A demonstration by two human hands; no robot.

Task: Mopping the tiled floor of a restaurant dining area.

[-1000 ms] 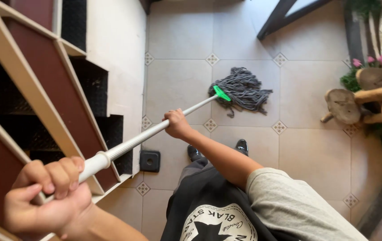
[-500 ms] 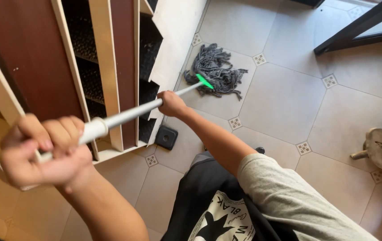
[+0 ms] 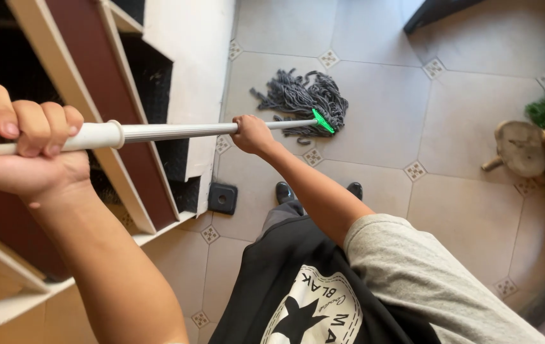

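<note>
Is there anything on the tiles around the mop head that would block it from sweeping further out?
Nothing visible lies on the tiles right around the grey mop head. To its left rises the white stair wall, and well off to the right stands a small wooden stool. Both hands, left hand and right hand, grip the mop handle.

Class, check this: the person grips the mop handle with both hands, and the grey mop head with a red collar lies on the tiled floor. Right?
Not quite. The head view shows a green collar, not red, on the mop head. The rest stands: left hand and right hand grip the handle.
</note>
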